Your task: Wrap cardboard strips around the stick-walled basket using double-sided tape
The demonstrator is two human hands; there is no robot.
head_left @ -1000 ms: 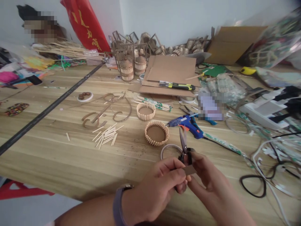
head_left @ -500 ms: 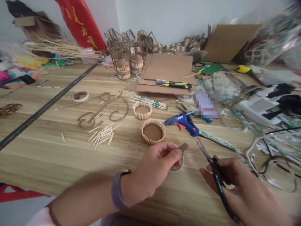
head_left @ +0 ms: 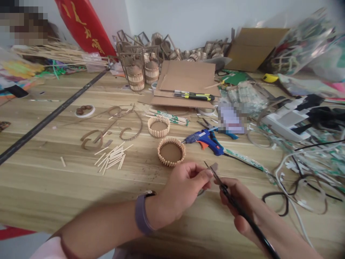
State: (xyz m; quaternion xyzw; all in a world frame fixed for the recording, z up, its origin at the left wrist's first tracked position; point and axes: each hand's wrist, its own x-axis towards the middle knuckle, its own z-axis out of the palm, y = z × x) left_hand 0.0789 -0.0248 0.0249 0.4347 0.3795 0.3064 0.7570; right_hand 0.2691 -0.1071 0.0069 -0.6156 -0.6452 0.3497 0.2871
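Observation:
Between thumb and fingers my left hand (head_left: pixel 187 192) pinches a small brown cardboard piece (head_left: pixel 215 167), whose tip sticks out past the thumb. My right hand (head_left: pixel 248 208) is wrapped round black-handled scissors (head_left: pixel 229 197). Their blades lie at the cardboard piece, close to my left thumb; whether they cut into it I cannot tell. Just beyond my left hand sits a round cardboard base ringed with short wooden sticks (head_left: pixel 171 153), and a similar stick-ringed base (head_left: pixel 159 127) stands behind it. A roll of tape (head_left: pixel 201 192) is mostly hidden under my left hand.
A blue glue gun (head_left: pixel 206 140) lies right of the ringed bases. Loose wooden sticks (head_left: pixel 114 158) and curled cardboard strips (head_left: pixel 93 139) lie to the left. Cardboard sheets (head_left: pixel 188 77) bear two utility knives (head_left: pixel 194 96). Finished lantern-like models (head_left: pixel 135 77) stand behind; cables (head_left: pixel 285 172) tangle at right.
My right hand has brought the scissors left to the cardboard piece, and their blades have closed together. My left hand still pinches the piece. The view has shifted slightly.

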